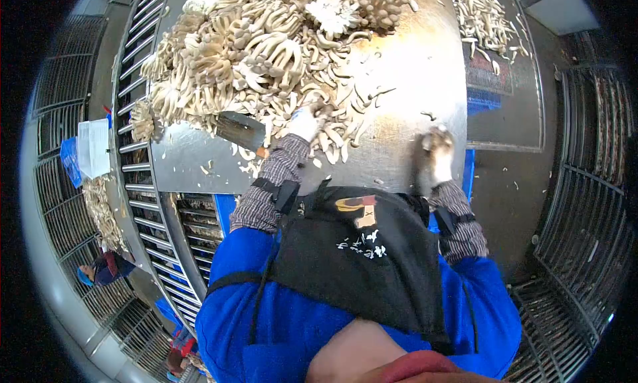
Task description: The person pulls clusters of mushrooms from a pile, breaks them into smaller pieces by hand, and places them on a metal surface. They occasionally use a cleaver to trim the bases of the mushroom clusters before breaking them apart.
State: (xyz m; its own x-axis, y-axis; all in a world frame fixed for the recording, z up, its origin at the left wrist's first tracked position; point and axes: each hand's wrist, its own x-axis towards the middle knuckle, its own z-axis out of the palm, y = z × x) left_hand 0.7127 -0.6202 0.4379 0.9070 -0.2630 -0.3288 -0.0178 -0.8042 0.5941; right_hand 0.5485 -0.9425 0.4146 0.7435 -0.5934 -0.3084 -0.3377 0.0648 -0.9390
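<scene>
A big heap of pale mushroom clusters [266, 51] covers the far half of a steel table [412, 84]. My left hand [306, 122], in a white glove, reaches into the near edge of the heap, its fingers closed among the stems. A cleaver [238, 129] lies flat just left of that wrist, its handle end by my checked sleeve. My right hand [435, 150], also gloved, is closed on a small brownish mushroom clump [435, 138] at the table's near right edge. Loose stems and trimmings lie between the two hands.
A roller conveyor [136, 117] runs along the table's left side. A sheet of paper [93, 147] lies further left. More mushrooms [485, 17] are piled on a tray at the top right, above a blue crate [482, 100]. Wire racks ring the scene. Another person [103, 269] is at the lower left.
</scene>
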